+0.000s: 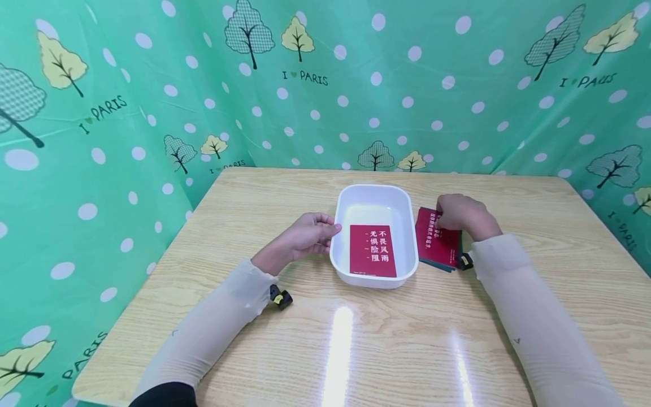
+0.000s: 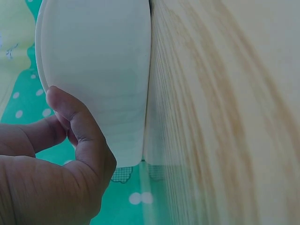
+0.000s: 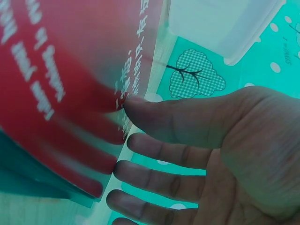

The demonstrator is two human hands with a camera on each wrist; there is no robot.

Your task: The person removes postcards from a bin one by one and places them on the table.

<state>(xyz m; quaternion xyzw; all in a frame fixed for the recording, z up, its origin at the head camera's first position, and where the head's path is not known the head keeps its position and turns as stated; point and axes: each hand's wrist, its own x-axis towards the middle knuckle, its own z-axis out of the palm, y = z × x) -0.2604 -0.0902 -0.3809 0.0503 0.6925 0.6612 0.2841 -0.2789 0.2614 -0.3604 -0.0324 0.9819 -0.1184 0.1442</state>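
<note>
A white plastic tub [image 1: 373, 192] stands on the table with a red card [image 1: 373, 251] bearing white lettering lying flat inside. At the tub's left wall, my left hand [image 1: 311, 233] grips the rim between thumb and fingers; the left wrist view shows the fingertips at the tub's edge. Just right of the tub lies a small stack of cards, a red card [image 1: 432, 249] with white writing on top and dark green edges under it. My right hand [image 1: 465, 213] is over this stack, its thumb and fingertips touching the glossy top card, which mirrors the fingers [image 3: 159, 152].
The wooden table [image 1: 244, 226] extends to all sides, with bright light reflections near its front. A green printed cloth [image 1: 325, 113] hangs behind and to the left. Small black devices with yellow marks, one at the left wrist [image 1: 280, 297], sit under both wrists.
</note>
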